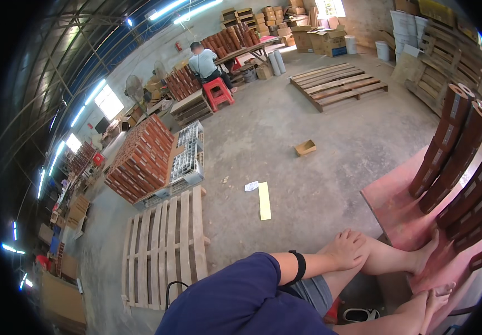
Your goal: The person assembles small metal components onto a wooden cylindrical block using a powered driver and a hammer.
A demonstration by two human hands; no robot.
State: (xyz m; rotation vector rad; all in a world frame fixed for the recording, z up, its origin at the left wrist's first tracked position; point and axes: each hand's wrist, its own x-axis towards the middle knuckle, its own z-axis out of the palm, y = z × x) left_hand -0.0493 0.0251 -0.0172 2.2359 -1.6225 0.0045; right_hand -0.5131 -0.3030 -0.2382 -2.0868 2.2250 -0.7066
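My left hand [348, 249] rests open on my bare knee, with a black band around the wrist. My blue sleeve fills the lower middle of the view. My lower leg runs right from the knee, and the bare foot [428, 251] presses against the red table [397, 206]. Lower right, my right hand [437, 297] lies at the table's near edge with fingers apart and nothing in it. Several long brown tubes [453, 145] lie stacked on the table, apart from both hands.
A white slipper [361, 315] lies on the floor under my legs. A wooden pallet [165, 245] sits to the left, with stacked red-brown boxes [140, 159] beyond it. Card scraps [264, 200] lie on the concrete. A person [204, 64] sits far back on a red stool.
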